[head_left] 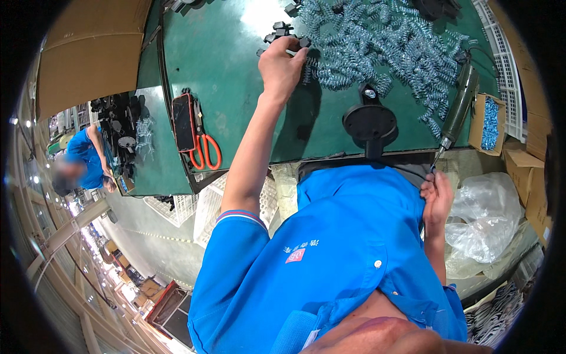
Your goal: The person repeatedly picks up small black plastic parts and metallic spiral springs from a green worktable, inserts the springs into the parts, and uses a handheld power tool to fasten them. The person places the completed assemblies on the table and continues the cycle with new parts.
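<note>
My left hand (280, 66) reaches to the far middle of the green table, fingers curled down among small black plastic blocks (282, 28). One block (304, 42) is at the fingertips and appears to be gripped. On the right, my right hand (436, 197) is closed beside the table's near edge, at the bit of a green electric screwdriver (460, 106). Whatever its fingers pinch there is too small to make out. Between the hands, at the near edge, stands a black part with a round plate (369, 123) and a bright metal piece on its upper end.
Loose metal springs (377, 44) are heaped at the far right. An open carton of bluish screws (490, 124) sits at the right edge. A phone (184, 123) and orange-handled scissors (205, 151) lie at left. Clear plastic bags (484, 215) are low right. A co-worker (86, 158) works far left.
</note>
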A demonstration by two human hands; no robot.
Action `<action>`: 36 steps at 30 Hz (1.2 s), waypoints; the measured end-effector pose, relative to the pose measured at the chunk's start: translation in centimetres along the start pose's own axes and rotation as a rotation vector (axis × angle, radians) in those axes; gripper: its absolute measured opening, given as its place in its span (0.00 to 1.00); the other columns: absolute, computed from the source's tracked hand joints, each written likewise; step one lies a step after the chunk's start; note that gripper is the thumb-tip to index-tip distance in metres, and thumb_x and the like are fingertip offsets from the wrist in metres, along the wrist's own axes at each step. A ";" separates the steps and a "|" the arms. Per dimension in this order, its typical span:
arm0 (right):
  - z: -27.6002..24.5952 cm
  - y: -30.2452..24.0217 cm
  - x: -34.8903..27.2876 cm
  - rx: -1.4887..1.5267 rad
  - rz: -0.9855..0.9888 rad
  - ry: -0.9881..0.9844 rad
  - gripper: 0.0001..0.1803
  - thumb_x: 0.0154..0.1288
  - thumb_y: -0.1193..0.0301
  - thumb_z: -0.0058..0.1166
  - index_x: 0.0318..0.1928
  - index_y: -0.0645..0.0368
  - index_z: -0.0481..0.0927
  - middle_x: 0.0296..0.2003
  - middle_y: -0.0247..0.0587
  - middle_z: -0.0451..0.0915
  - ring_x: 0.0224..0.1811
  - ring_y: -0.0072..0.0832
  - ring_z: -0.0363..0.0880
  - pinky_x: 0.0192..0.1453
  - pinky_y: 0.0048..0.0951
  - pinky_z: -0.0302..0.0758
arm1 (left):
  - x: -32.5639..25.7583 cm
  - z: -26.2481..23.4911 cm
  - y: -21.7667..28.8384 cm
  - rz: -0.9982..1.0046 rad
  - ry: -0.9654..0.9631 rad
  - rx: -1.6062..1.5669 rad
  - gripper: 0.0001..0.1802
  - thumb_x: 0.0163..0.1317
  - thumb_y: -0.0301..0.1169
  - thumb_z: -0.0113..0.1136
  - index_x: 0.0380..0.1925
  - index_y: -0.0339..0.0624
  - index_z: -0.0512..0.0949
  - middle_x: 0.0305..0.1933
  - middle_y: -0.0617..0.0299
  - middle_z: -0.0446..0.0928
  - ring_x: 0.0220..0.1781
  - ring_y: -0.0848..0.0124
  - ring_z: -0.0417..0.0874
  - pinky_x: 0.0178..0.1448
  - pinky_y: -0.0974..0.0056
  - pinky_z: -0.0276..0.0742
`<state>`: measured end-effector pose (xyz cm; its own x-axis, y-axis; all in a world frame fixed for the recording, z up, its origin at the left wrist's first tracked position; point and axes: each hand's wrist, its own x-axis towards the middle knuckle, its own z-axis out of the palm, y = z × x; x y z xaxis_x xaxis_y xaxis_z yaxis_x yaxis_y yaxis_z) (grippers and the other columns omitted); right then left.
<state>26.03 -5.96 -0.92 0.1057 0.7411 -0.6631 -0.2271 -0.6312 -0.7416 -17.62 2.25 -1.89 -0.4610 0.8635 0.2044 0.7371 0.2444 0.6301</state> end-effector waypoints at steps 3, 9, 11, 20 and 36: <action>1.8 -3.1 -1.5 -0.212 -0.343 -0.167 0.09 0.72 0.71 0.49 0.46 0.64 0.76 0.33 0.39 0.79 0.27 0.21 0.76 0.29 0.20 0.70 | -1.6 -1.8 3.3 -0.136 -0.080 -0.633 0.12 0.60 0.25 0.64 0.44 0.37 0.82 0.33 0.61 0.84 0.33 0.76 0.84 0.29 0.72 0.73; 13.3 -9.0 -2.4 -0.229 -0.502 -0.487 0.10 0.63 0.81 0.57 0.46 0.66 0.80 0.34 0.35 0.79 0.32 0.18 0.79 0.37 0.17 0.75 | -6.7 -2.1 8.7 -0.103 -0.351 -1.063 0.13 0.60 0.20 0.61 0.45 0.30 0.79 0.38 0.57 0.83 0.39 0.74 0.84 0.35 0.74 0.76; 15.6 -8.8 -0.4 -0.348 -0.789 -0.677 0.15 0.58 0.84 0.59 0.47 0.63 0.80 0.37 0.35 0.79 0.37 0.18 0.78 0.39 0.19 0.75 | -7.8 -1.8 9.3 -0.091 -0.399 -1.139 0.13 0.60 0.20 0.61 0.45 0.30 0.79 0.39 0.57 0.82 0.39 0.73 0.83 0.36 0.73 0.76; 16.5 -10.5 2.1 -0.725 -0.896 -0.942 0.15 0.53 0.80 0.63 0.44 0.61 0.82 0.38 0.36 0.80 0.38 0.23 0.80 0.38 0.22 0.75 | -9.9 -1.5 9.5 -0.032 -0.463 -0.848 0.13 0.58 0.26 0.67 0.43 0.35 0.81 0.36 0.63 0.77 0.36 0.76 0.80 0.38 0.70 0.76; 19.4 -6.8 5.3 -0.689 -0.708 -0.574 0.11 0.57 0.75 0.66 0.40 0.65 0.81 0.31 0.34 0.82 0.31 0.16 0.78 0.36 0.19 0.75 | -10.1 1.7 9.2 -0.051 -0.244 -0.158 0.26 0.49 0.38 0.73 0.48 0.40 0.80 0.39 0.55 0.78 0.39 0.59 0.82 0.43 0.58 0.78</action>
<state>9.38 6.72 2.53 -0.4995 0.8642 -0.0610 0.3053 0.1097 -0.9459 -5.38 -3.50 0.56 -0.3486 0.9372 -0.0051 0.6211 0.2351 0.7477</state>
